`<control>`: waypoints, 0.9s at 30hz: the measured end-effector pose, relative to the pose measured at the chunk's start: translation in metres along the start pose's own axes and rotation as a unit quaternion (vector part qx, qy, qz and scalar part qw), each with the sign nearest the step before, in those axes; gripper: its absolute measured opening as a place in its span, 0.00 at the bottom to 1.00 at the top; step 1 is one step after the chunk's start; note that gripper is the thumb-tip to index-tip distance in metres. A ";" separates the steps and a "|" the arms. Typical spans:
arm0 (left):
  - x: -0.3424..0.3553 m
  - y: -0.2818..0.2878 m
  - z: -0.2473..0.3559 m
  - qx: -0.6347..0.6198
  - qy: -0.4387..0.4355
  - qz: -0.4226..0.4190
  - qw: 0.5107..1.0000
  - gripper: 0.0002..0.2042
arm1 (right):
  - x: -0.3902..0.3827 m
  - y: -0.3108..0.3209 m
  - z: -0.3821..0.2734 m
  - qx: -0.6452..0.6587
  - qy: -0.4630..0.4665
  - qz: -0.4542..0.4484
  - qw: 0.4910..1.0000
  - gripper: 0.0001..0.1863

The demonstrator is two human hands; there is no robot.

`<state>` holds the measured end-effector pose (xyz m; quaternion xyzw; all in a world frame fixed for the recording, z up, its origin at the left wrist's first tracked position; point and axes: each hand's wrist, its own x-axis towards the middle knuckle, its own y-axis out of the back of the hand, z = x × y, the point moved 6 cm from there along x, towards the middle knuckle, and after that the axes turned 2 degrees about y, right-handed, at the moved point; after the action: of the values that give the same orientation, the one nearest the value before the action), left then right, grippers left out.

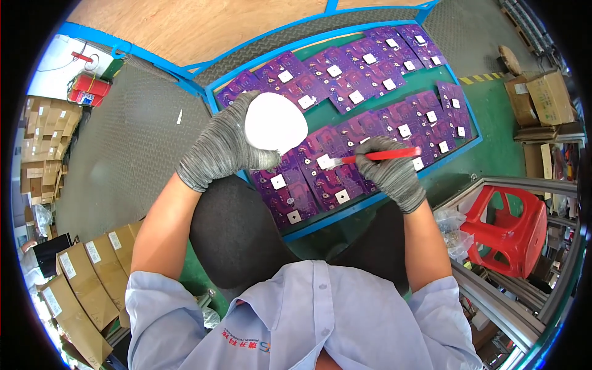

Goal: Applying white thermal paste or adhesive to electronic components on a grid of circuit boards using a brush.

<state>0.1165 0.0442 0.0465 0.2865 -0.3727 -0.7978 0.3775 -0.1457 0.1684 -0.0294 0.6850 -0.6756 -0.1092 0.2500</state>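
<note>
My left hand (219, 151), in a grey knitted glove, is wrapped round a white round tub (276, 122) above the near-left boards; its contents cannot be made out. In my gloved right hand (393, 176) is a brush with a red handle (404, 153). Its pale bristles (333, 163) point left and meet or hover at the edge of a white square (324, 161) on a purple circuit board (330, 179). Several such boards lie in two rows, each with white squares on it. The tub hides part of the boards behind it.
A blue metal frame (478, 140) surrounds the boards. Behind it stands a blue-edged wooden panel (203, 31). On the right are a red plastic stool (509, 228), metal rails (493, 280) and cardboard boxes (546, 102). More cartons (86, 277) and red fire extinguishers (89, 89) are at left.
</note>
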 end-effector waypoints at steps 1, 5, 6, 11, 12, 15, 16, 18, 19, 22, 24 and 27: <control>-0.002 0.001 0.000 0.004 -0.009 0.008 1.000 0.54 | 0.001 0.006 0.002 0.031 -0.051 0.009 0.998 0.05; 0.000 -0.003 -0.003 -0.045 -0.016 -0.012 0.999 0.54 | 0.008 0.000 0.001 0.055 -0.052 0.024 0.997 0.05; -0.001 -0.001 -0.001 -0.027 -0.008 -0.010 1.000 0.54 | 0.009 -0.005 -0.003 0.061 0.003 0.028 0.998 0.05; -0.007 0.003 -0.001 0.020 0.001 -0.002 1.000 0.55 | 0.011 0.002 0.001 0.064 -0.099 0.029 0.993 0.05; -0.005 0.003 0.000 -0.010 -0.001 -0.006 1.000 0.55 | 0.011 0.001 0.000 0.064 -0.099 0.030 0.993 0.05; -0.004 0.002 0.000 -0.011 -0.003 -0.011 1.000 0.56 | 0.012 -0.012 -0.007 0.074 -0.017 -0.006 0.997 0.05; -0.003 0.001 -0.001 0.017 -0.002 -0.011 1.000 0.56 | 0.011 -0.011 -0.003 0.074 -0.014 -0.004 0.997 0.05; -0.004 -0.001 -0.003 0.006 -0.011 -0.005 1.000 0.57 | 0.010 -0.004 0.002 -0.047 -0.033 -0.001 0.998 0.05; -0.005 0.000 -0.003 -0.008 -0.019 -0.001 1.000 0.57 | 0.007 0.001 0.003 -0.010 -0.118 -0.008 0.993 0.05; -0.005 0.002 0.002 -0.006 -0.020 -0.012 1.000 0.57 | 0.005 0.000 -0.016 0.055 -0.022 0.016 0.998 0.04; -0.006 0.001 0.003 -0.018 -0.037 -0.004 0.999 0.57 | 0.005 0.006 -0.016 -0.019 -0.008 0.011 1.000 0.03; -0.007 -0.002 -0.003 -0.026 -0.060 0.016 0.998 0.56 | 0.002 0.041 -0.030 0.061 -0.034 0.087 0.994 0.04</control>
<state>0.1219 0.0500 0.0450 0.2226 -0.3786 -0.8169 0.3740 -0.1662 0.1735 0.0168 0.6336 -0.7461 -0.0690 0.1929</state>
